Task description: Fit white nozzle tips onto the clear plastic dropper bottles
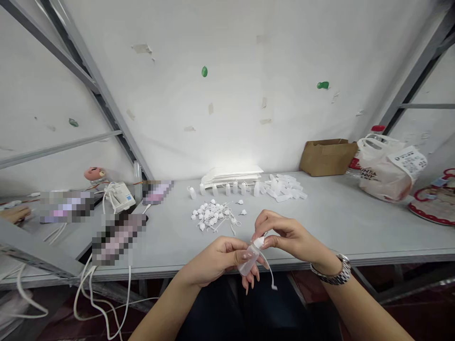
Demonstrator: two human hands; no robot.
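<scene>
My left hand (pixel 231 258) is wrapped round a small translucent squeeze bottle (pixel 246 266), which tilts over the table's front edge. On the bottle's neck sits a white pointed cap (pixel 259 242), pinched between the thumb and fingers of my right hand (pixel 284 234). A thin strap with a small plug (pixel 273 287) dangles from the cap. Beyond my hands lies a loose pile of white caps (pixel 212 213) with straps. Behind it several capped bottles (pixel 228 190) stand upright in a row, beside a heap of uncapped bottles (pixel 282 186).
Stacked white sheets (pixel 232 174) lean by the wall. A cardboard box (pixel 329 157) and a plastic bag (pixel 386 170) stand at the back right. On the left are a power strip (pixel 120 196), blurred phones (pixel 119 239), cables (pixel 90 293) and another person's hand (pixel 14 214).
</scene>
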